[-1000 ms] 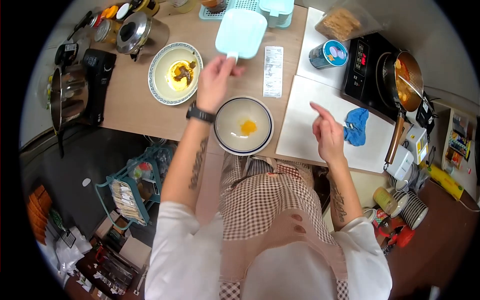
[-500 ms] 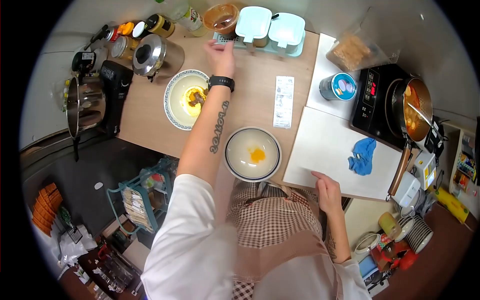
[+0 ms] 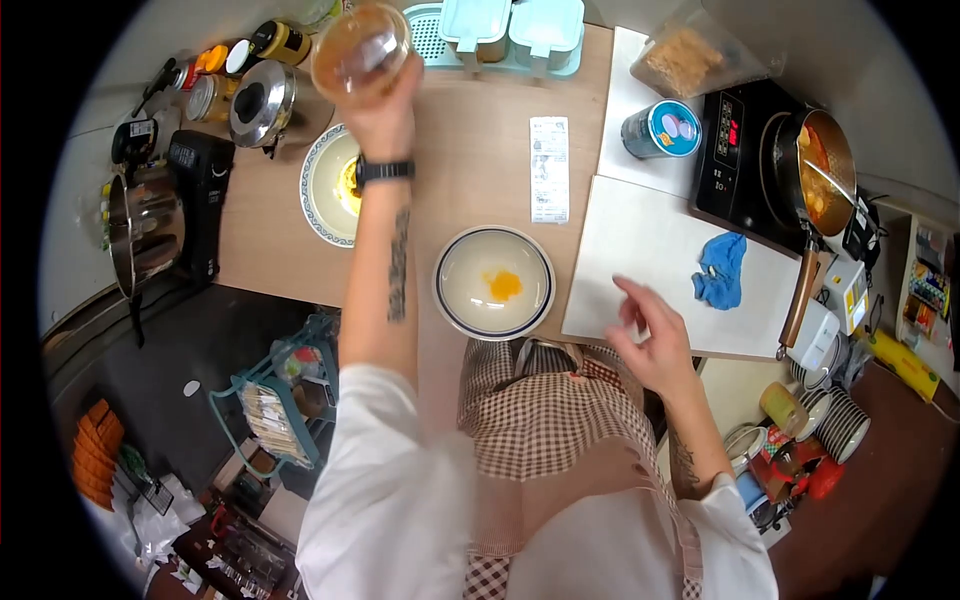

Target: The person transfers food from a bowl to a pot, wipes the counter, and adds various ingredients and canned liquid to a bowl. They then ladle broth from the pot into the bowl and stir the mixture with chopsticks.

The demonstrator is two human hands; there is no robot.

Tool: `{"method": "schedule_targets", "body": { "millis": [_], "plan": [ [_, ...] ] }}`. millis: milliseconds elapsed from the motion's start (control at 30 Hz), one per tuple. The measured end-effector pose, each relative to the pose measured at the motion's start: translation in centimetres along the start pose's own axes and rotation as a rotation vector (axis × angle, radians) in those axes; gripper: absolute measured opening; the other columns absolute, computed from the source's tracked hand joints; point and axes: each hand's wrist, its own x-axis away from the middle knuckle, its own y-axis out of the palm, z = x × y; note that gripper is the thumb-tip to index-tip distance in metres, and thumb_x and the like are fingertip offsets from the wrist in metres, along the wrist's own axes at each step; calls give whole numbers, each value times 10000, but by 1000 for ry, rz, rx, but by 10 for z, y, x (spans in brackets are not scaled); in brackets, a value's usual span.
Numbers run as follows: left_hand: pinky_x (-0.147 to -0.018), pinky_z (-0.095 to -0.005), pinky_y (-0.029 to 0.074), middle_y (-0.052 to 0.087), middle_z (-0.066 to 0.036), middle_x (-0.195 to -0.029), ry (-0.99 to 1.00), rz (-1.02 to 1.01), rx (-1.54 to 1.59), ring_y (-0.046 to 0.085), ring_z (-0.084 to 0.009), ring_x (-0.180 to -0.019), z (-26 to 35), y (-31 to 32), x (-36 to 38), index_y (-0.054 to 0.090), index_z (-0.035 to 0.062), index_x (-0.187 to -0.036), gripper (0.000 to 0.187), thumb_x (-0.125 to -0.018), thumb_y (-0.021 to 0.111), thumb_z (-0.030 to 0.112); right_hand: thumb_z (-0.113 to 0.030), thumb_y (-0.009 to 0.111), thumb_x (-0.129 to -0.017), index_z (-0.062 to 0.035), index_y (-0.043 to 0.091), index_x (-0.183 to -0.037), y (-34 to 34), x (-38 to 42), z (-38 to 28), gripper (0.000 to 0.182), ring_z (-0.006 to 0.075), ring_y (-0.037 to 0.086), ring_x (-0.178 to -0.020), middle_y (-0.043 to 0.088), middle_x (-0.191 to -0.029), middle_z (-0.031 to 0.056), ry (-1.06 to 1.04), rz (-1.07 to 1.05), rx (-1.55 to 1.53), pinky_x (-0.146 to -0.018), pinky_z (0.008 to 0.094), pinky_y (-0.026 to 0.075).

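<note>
My left hand (image 3: pixel 385 118), at the top of the table, grips a clear bowl (image 3: pixel 360 55) of brown sauce, raised off its tray and slightly blurred. Below it, partly covered by my left forearm, is a patterned-rim bowl (image 3: pixel 318 190) with yellow and dark contents. Closer to my apron stands a blue-rimmed bowl (image 3: pixel 465 285) with a small heap of orange-yellow powder (image 3: pixel 504 285). My right hand (image 3: pixel 655 340) hovers by the front edge of the white board (image 3: pixel 630 250), fingers apart and holding nothing.
Light-blue lidded containers (image 3: pixel 545 35) stand on a tray at the back. A receipt (image 3: pixel 549 170) lies mid-table. On the right are a blue-lidded can (image 3: pixel 662 130), a blue cloth (image 3: pixel 720 270) and a pan (image 3: pixel 825 170) of orange stew on a cooktop. Left stands a metal pot (image 3: pixel 265 105).
My left hand has taken hold of the sauce bowl and lifted it off the tray, moving left. My right hand has spread its fingers. The view has shifted a little.
</note>
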Motion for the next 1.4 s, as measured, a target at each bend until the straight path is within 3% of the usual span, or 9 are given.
{"method": "schedule_targets", "body": {
  "millis": [200,267,633,733,933,967,1133,1200,1400],
  "plan": [
    [-927,-418,479,485,-164,-1228,-248,-401,-323,528,-317,-1109,103,-37,174,492,23,-1295,740,-671,855,188,-274,843,-625,-172,488,-1387,14,-40,-89,846,386,511,-1169,441,-1323,208,-586,57,270,-865,440,511],
    [-926,-429,457,481,-163,-1153,-164,-609,-615,519,-346,-1052,137,-40,207,521,29,-1277,694,-690,831,233,-281,841,-613,-197,484,-1392,30,-37,-96,862,398,499,-1180,428,-1336,209,-610,-72,317,-851,457,510],
    [-886,-420,506,522,-144,-1201,-255,-571,-597,562,-359,-1069,163,-84,290,541,53,-1207,668,-612,840,113,-156,784,-641,-62,529,-1274,46,9,-72,688,370,536,-1046,502,-1187,194,-442,-539,7,-904,420,496],
    [-933,-411,497,512,-146,-1209,-268,-546,-548,548,-344,-1103,173,-92,296,519,54,-1229,709,-621,871,151,-201,780,-650,-47,500,-1327,32,5,-42,749,376,531,-1102,511,-1181,205,-408,-403,27,-952,416,480],
    [-973,-401,475,486,-146,-1243,-293,-496,-594,518,-340,-1160,161,-107,311,489,63,-1272,765,-627,885,174,-428,801,-699,-52,334,-1491,18,-47,105,993,394,488,-1229,499,-1314,246,-180,158,833,-1021,432,451],
    [-988,-403,469,480,-144,-1256,-290,-494,-605,513,-345,-1170,159,-108,311,484,66,-1281,780,-625,891,179,-428,792,-712,-32,432,-1421,21,-45,107,888,385,511,-1206,517,-1298,231,-310,309,937,-1011,442,448],
    [-956,-391,485,499,-142,-1237,-270,-504,-649,538,-324,-1144,160,-106,305,474,58,-1290,819,-619,913,228,-208,779,-737,-54,666,-1095,41,1,6,406,285,596,-961,637,-1037,84,-759,-293,128,-849,400,500],
    [-985,-411,482,479,-143,-1269,-297,-493,-621,529,-345,-1169,161,-104,303,486,78,-1292,798,-616,898,174,-117,771,-728,-76,686,-1059,60,15,-14,344,237,580,-857,615,-892,51,-834,-379,166,-771,357,505],
    [-966,-423,492,486,-146,-1265,-297,-510,-668,534,-350,-1160,164,-106,300,485,86,-1300,787,-627,886,155,-86,741,-730,-41,670,-935,93,1,-32,222,226,568,-785,570,-809,62,-912,-235,164,-660,343,501]
  ]
}}
